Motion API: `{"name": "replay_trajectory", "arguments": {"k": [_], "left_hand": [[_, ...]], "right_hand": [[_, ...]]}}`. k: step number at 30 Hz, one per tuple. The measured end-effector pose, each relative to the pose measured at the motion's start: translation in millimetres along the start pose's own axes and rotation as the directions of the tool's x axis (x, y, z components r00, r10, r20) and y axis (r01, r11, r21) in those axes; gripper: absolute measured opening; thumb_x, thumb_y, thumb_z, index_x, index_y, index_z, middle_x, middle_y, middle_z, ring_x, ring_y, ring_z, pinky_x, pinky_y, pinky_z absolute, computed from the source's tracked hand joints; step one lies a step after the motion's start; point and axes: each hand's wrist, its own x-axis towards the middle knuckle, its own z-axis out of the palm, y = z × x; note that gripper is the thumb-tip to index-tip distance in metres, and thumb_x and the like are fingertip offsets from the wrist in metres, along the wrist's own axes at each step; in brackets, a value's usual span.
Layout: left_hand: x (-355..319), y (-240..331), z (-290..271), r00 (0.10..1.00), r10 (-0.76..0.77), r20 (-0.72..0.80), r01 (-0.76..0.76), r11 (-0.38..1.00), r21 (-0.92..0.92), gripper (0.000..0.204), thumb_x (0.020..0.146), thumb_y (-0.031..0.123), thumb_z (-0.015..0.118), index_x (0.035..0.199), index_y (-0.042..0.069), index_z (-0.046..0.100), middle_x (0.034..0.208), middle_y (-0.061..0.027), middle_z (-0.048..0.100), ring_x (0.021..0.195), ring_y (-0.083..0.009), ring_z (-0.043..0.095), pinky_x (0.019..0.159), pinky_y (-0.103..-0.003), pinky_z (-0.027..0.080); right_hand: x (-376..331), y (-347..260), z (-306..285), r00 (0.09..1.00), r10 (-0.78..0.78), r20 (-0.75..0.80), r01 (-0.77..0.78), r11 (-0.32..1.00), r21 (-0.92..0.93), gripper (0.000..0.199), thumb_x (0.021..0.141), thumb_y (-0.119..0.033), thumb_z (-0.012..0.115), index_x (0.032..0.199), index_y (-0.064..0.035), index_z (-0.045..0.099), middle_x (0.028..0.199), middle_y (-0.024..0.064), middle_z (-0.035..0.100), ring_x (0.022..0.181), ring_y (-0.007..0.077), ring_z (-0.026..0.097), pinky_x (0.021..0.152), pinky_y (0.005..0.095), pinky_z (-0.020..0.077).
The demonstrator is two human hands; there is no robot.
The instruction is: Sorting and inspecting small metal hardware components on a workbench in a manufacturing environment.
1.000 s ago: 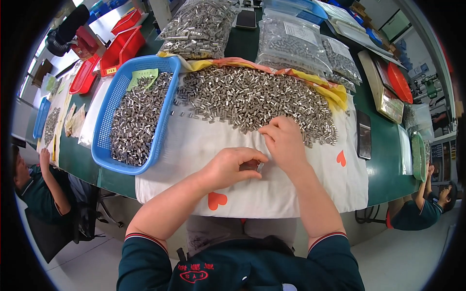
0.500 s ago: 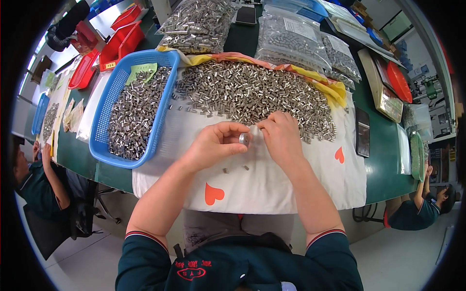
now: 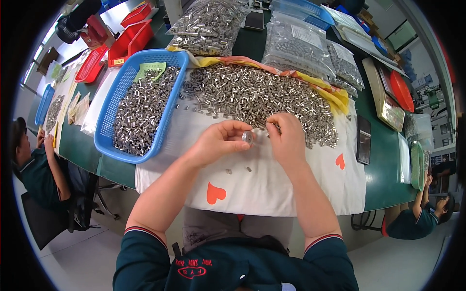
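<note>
My left hand (image 3: 218, 140) is closed in a pinch on a round metal ring gauge-like piece (image 3: 248, 137), its round face turned toward my right hand. Just across a small gap, my right hand (image 3: 288, 140) has its fingertips pinched together on a small metal cylinder (image 3: 276, 127), partly hidden by the fingers. Behind both hands spreads a large pile of small shiny metal cylinders (image 3: 252, 92). The white cloth (image 3: 262, 194) under them has red hearts on it. Two loose cylinders (image 3: 248, 169) lie on the cloth, nearer to me.
Left of the pile stands a blue plastic basket (image 3: 99, 131) with more cylinders and a green slip. Clear bags of metal parts (image 3: 208, 29) stand behind a yellow and orange cloth strip (image 3: 335, 99). A black phone (image 3: 363, 140) lies at right. People sit at both sides.
My right hand has drawn slightly right, away from the ring piece, and a cylinder now shows at its fingertips. My left hand keeps its hold. The whole view has shifted a little.
</note>
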Motion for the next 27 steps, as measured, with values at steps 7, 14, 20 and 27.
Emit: {"name": "replay_trajectory", "arguments": {"k": [7, 14, 20, 27], "left_hand": [[-1, -3, -1, 1.0, 0.001, -0.009, -0.001, 1.0, -0.03, 0.033, 0.077, -0.001, 0.061, 0.108, 0.0, 0.052, 0.095, -0.0059, 0.06, 0.084, -0.0097, 0.058, 0.075, -0.022, 0.048], [1, -8, -4, 1.0, 0.007, -0.01, -0.007, 1.0, 0.02, 0.033, 0.076, 0.001, 0.064, 0.107, 0.0, 0.054, 0.092, -0.0047, 0.06, 0.081, -0.0079, 0.057, 0.073, -0.021, 0.047], [-1, -10, 0, 0.995, 0.064, -0.071, -0.048, 0.976, 0.214, 0.033, 0.074, 0.001, 0.066, 0.106, -0.002, 0.056, 0.09, -0.0044, 0.061, 0.08, -0.0081, 0.057, 0.073, -0.021, 0.048], [0, -7, 6, 0.999, -0.044, -0.009, 0.045, 0.984, 0.173, 0.036, 0.074, 0.0, 0.066, 0.108, -0.002, 0.055, 0.092, -0.0047, 0.061, 0.082, -0.0084, 0.057, 0.074, -0.021, 0.048]], "right_hand": [[-7, -22, -13, 0.947, 0.099, 0.304, -0.241, 0.847, 0.474, 0.009, 0.074, 0.001, 0.06, 0.082, -0.0024, 0.06, 0.082, 0.0042, 0.06, 0.076, 0.0118, 0.056, 0.069, 0.0236, 0.0438], [-9, -24, -9, 0.953, 0.102, 0.285, -0.221, 0.879, 0.423, 0.011, 0.07, 0.002, 0.061, 0.079, -0.0026, 0.06, 0.077, 0.0041, 0.06, 0.071, 0.0139, 0.057, 0.065, 0.0246, 0.0448], [-10, -28, -5, 0.985, -0.132, 0.108, 0.11, 0.976, 0.185, 0.009, 0.066, -0.002, 0.062, 0.073, -0.0039, 0.057, 0.07, 0.0065, 0.057, 0.064, 0.0231, 0.055, 0.058, 0.0323, 0.045], [-6, -17, -20, 0.879, 0.148, 0.453, -0.357, 0.834, 0.42, 0.007, 0.07, -0.002, 0.063, 0.077, -0.0012, 0.061, 0.075, 0.0025, 0.061, 0.068, 0.0114, 0.056, 0.062, 0.0245, 0.0443]]}}
